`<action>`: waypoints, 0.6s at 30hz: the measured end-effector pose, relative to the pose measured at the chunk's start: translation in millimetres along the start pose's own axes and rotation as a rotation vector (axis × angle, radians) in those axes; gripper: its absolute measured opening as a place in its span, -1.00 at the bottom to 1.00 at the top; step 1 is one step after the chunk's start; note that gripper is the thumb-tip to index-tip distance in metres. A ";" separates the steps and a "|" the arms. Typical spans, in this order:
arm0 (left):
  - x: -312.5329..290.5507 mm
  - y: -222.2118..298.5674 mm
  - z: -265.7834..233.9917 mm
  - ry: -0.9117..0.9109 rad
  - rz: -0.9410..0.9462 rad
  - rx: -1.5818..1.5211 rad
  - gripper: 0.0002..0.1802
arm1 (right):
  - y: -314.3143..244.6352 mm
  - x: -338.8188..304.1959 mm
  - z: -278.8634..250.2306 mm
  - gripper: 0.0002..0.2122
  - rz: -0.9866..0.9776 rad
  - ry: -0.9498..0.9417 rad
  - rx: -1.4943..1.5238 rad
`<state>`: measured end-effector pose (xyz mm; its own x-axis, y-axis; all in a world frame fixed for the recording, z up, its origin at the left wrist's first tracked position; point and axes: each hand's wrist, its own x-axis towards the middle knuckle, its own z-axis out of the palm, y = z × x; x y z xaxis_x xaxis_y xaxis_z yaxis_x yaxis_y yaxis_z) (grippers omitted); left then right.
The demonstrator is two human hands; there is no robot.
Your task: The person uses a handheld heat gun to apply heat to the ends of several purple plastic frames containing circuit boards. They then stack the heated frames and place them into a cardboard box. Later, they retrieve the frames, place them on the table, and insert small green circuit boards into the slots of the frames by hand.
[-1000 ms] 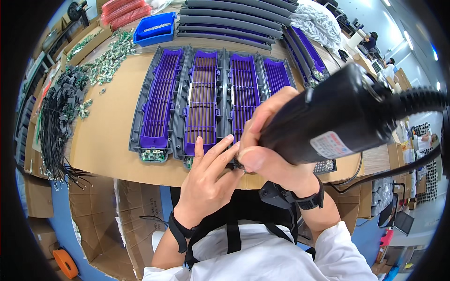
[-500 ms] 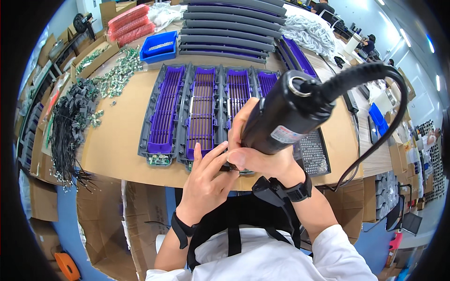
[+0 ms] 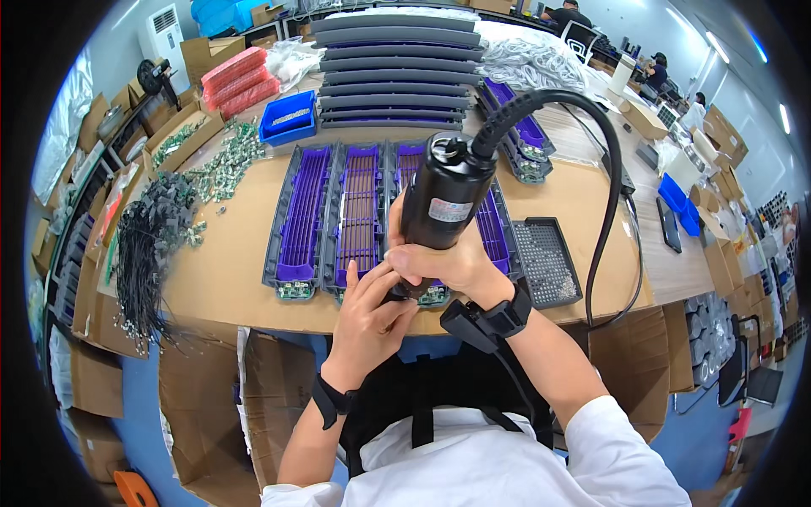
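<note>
Right hand [image 3: 456, 266] clenched round tool [image 3: 441, 182]

Head view: the tool points down at the near end of panel 3 [image 3: 410, 158] of 4, counted from the left, on the worktop [image 3: 228, 275]. Left hand [image 3: 367, 311]: fingers partly spread, tips by the tool's nose; any pinch, I cannot tell. Slipping could jab them; the looped cord [image 3: 615, 182] might snag. Contact point hidden.

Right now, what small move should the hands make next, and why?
Probably steady the black corded tool with the right hand before pressing: its lower end stands at the near end of a purple and grey panel, close beside the left hand; the tip is hidden.
</note>
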<state>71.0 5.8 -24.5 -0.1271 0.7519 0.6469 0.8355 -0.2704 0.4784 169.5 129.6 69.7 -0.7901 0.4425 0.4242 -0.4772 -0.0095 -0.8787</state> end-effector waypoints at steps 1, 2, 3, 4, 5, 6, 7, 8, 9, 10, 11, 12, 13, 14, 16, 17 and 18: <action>0.1 0.1 -1.6 0.002 -0.002 0.007 -0.92 | -2.5 -0.3 3.2 -0.71 0.002 0.001 -0.014; 0.5 0.6 -3.1 0.005 -0.003 0.014 -0.92 | -4.9 -0.8 5.7 -0.70 0.004 0.001 -0.029; -0.1 1.8 -4.7 0.001 -0.007 0.012 -0.92 | -7.6 -1.8 7.1 -0.68 -0.041 -0.015 -0.059; -0.4 1.9 -4.7 -0.003 -0.009 0.007 -0.92 | -10.0 -3.0 7.0 -0.66 -0.084 -0.026 -0.093; 0.1 2.0 -5.2 -0.006 -0.011 0.003 -0.92 | -14.6 -4.3 7.5 -0.67 -0.137 -0.023 -0.123; 1.8 2.2 -6.1 0.001 0.001 0.006 -0.93 | -21.1 -6.0 7.9 -0.68 -0.191 -0.020 -0.152; 1.3 0.9 -3.9 0.007 0.008 0.002 -0.93 | -33.6 -11.7 6.8 -0.62 -0.110 0.006 -0.133; 1.2 1.4 -2.8 0.010 0.011 -0.003 -0.93 | -37.5 -15.8 4.6 -0.59 -0.149 0.044 0.007; 2.0 0.9 -4.1 -0.032 0.019 0.054 -0.93 | -47.4 -20.1 0.4 -0.57 -0.218 0.061 0.028; 4.0 3.2 -4.6 -0.050 0.018 0.081 -0.91 | -56.2 -25.3 -4.8 -0.56 -0.285 0.081 0.045; 6.4 7.7 -9.6 -0.068 0.014 0.114 -0.89 | -64.1 -29.7 -8.5 -0.54 -0.350 0.097 0.066; 8.1 11.7 -14.7 -0.085 0.010 0.148 -0.88 | -73.3 -36.2 -13.4 -0.53 -0.393 0.130 0.036; 4.5 13.3 -24.1 -0.113 -0.022 0.156 -0.78 | -79.3 -43.1 -15.9 -0.52 -0.418 0.174 -0.037; 3.4 13.0 -29.3 -0.082 -0.041 0.174 -0.77 | -85.4 -50.5 -23.2 -0.51 -0.437 0.226 -0.111; -2.9 12.2 -48.4 -0.016 -0.094 0.234 -0.75 | -89.3 -63.4 -38.0 -0.50 -0.477 0.275 -0.205; -3.8 8.6 -54.9 -0.016 -0.136 0.240 -0.69 | -91.1 -70.2 -47.6 -0.51 -0.494 0.300 -0.247; -3.5 4.8 -58.3 -0.029 -0.173 0.268 -0.63 | -91.8 -77.5 -56.4 -0.53 -0.519 0.327 -0.285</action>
<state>44.3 -33.2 10.2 -0.2672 0.7911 0.5503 0.9143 0.0277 0.4041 296.3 146.8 105.2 -0.3069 0.5749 0.7585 -0.6081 0.4947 -0.6209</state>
